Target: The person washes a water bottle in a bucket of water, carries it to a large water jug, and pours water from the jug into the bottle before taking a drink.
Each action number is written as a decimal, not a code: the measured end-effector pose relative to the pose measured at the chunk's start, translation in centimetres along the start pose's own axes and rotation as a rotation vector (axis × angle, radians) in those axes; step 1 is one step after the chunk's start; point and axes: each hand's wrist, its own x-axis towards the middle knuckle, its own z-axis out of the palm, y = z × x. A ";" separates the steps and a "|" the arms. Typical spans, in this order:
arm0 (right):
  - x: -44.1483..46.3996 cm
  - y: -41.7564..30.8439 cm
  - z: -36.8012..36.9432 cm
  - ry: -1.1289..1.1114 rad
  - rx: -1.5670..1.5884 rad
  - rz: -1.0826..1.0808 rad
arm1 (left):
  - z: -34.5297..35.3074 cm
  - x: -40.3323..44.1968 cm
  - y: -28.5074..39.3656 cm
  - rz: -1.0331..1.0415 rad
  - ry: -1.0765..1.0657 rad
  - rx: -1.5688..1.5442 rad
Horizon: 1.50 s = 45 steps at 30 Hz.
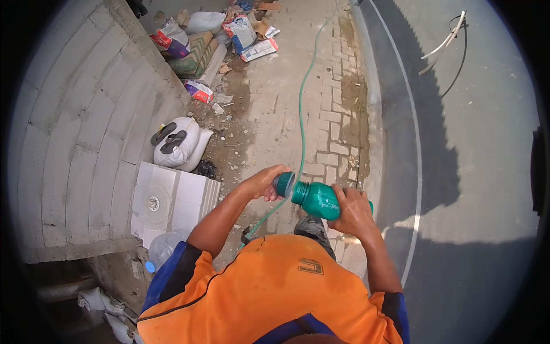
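My left hand (268, 183) is closed around a dark green cap (285, 184), its open underside turned toward the bottle. A translucent green bottle (321, 200) lies sideways in my right hand (352, 211), whose fingers wrap round its body. The bottle's threaded neck points left at the cap, with a narrow gap between them. Both hands are held in front of the orange shirt (275, 281).
A green hose (302, 109) runs along the paved path (275, 114). To the left are stacked tiles (195, 189), a white sack (186, 140) with sandals, a large clear bottle (164, 247) and a block wall (86, 126). Torn bags (240, 34) lie further ahead; a grey wall (475, 143) stands right.
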 end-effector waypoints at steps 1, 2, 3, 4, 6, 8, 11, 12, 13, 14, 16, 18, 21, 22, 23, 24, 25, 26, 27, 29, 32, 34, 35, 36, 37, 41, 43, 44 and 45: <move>1.3 1.9 -1.0 0.092 -0.086 -0.020 | -0.1 1.1 2.4 -0.023 0.113 -0.002; 3.1 3.9 -2.4 0.089 -0.005 0.037 | -1.2 2.4 3.5 0.039 0.182 -0.104; 5.4 6.1 -4.3 0.092 0.074 0.088 | -3.3 3.4 4.6 0.110 0.252 -0.204; 7.3 8.2 -6.5 0.088 0.152 0.140 | -5.0 3.9 5.9 0.178 0.318 -0.308; 9.8 13.2 -9.4 0.165 0.650 0.107 | -7.8 3.3 7.0 0.235 0.691 -0.229; 12.4 21.3 -9.1 0.094 1.401 0.138 | -12.7 3.1 5.6 0.195 0.852 -0.163; 15.3 35.3 2.5 -0.464 0.870 0.863 | -19.3 3.0 -4.7 -0.171 1.023 -0.278; 13.8 38.1 6.9 -0.713 0.450 0.959 | -20.0 2.4 -8.7 -0.350 1.028 -0.179; 11.3 39.7 10.1 -0.874 0.298 0.996 | -20.1 2.1 -11.5 -0.527 0.996 -0.101; 9.6 40.7 12.1 -0.950 0.323 1.036 | -19.6 1.6 -13.5 -0.621 0.953 -0.124; 8.7 41.3 13.5 -1.022 0.419 1.099 | -17.6 1.2 -15.6 -0.777 0.852 -0.196; 11.2 41.1 13.3 -1.054 0.490 1.125 | -16.6 2.3 -15.7 -0.854 0.745 -0.241; 20.1 42.5 10.7 -1.042 0.524 1.096 | -19.0 6.5 -12.7 -0.841 0.636 -0.235; 24.2 43.4 8.9 -0.974 0.557 1.074 | -21.1 8.6 -10.3 -0.807 0.613 -0.209; 28.2 44.0 6.4 -0.879 0.613 1.042 | -23.6 10.7 -7.3 -0.771 0.623 -0.189; 32.0 44.8 4.1 -0.767 0.691 1.013 | -26.8 13.0 -3.7 -0.710 0.670 -0.188; 35.6 45.4 1.9 -0.623 0.807 0.941 | -30.1 15.2 0.0 -0.645 0.717 -0.196; 38.8 45.3 -1.0 -0.499 1.045 0.944 | -33.9 17.2 4.3 -0.522 0.777 -0.257; 41.4 44.9 -4.1 -0.375 1.281 0.924 | -37.3 18.6 9.4 -0.200 0.807 -0.457; 46.3 45.8 -6.9 -0.239 1.511 0.915 | -41.8 20.4 21.9 0.355 0.629 -0.821; 50.5 47.6 -7.7 -0.401 1.069 1.057 | -51.2 24.9 31.3 -0.625 0.682 0.499; 53.3 48.5 -6.5 -0.626 0.210 1.066 | -52.6 25.9 34.2 -0.213 0.738 -0.077; 53.6 49.8 -4.8 -0.564 0.670 1.183 | -54.2 26.6 37.0 0.006 0.736 -0.344; 52.2 52.1 -2.2 -0.498 1.123 1.263 | -55.2 27.5 39.7 -0.151 0.808 -0.056; 51.0 54.8 2.7 -0.480 0.983 1.339 | -55.0 28.2 41.7 -0.323 0.865 0.209; 53.3 57.7 4.9 -0.776 0.365 1.286 | -57.7 33.6 41.2 -0.151 0.698 -0.139; 55.9 60.3 6.0 -0.588 0.646 1.395 | -56.3 35.7 45.4 -0.080 0.752 -0.171; 57.4 62.0 6.5 -0.480 0.789 1.441 | -56.9 37.2 46.7 -0.083 0.777 -0.200; 59.3 63.6 5.6 -0.496 0.726 1.431 | -57.2 38.9 47.6 -0.091 0.797 -0.232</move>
